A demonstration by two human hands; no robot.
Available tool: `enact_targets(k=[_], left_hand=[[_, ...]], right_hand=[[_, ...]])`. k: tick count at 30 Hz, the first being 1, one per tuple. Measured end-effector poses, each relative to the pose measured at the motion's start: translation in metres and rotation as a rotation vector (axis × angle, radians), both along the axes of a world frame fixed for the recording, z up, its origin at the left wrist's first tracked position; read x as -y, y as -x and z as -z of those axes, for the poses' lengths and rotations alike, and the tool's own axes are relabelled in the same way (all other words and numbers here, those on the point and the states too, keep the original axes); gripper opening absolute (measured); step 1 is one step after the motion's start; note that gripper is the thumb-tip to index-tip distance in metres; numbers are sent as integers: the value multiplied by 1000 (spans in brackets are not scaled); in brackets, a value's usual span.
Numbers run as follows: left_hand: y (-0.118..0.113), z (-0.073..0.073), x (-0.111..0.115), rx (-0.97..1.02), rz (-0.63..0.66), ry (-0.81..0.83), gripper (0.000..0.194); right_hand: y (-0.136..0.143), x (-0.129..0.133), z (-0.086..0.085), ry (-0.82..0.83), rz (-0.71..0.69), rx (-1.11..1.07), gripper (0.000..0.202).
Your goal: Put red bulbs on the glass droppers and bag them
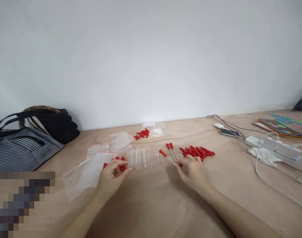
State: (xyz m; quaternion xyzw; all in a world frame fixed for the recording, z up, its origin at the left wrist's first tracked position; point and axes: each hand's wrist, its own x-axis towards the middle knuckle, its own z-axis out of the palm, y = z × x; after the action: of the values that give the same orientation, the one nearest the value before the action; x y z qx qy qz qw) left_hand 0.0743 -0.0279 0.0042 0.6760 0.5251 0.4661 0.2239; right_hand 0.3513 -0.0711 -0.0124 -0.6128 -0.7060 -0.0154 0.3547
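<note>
A slender, clear, red-bulbed dropper is pinched by the right hand; the left hand is unclenched beside thin clear tubes.

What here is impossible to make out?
In the head view:
Red bulbs by the left hand: partly covered by it.
Red-topped dropper at the right hand: grip too small to make out.
Clear tubes: too thin and crowded to count.
Striped bag: cut off by the left edge.
Power strip: cut off by the right edge.
Lower-left patch: blurred into blocks.
</note>
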Motion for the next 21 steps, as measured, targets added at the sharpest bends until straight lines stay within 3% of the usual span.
enact_targets(k=[4,8,12,21], left_hand=[[14,-10,-11,2,-152,40,22],[22,-16,-15,-134,-249,42,27],[26,-15,-18,-226,-276,46,32],[50,-16,-28,-396,-352,134,36]], right_hand=[[-14,-22,1,85,268,94,27],[-15,-43,-2,297,412,182,29],[-6,-55,-3,407,456,192,29],[-2,-61,1,429,437,183,29]])
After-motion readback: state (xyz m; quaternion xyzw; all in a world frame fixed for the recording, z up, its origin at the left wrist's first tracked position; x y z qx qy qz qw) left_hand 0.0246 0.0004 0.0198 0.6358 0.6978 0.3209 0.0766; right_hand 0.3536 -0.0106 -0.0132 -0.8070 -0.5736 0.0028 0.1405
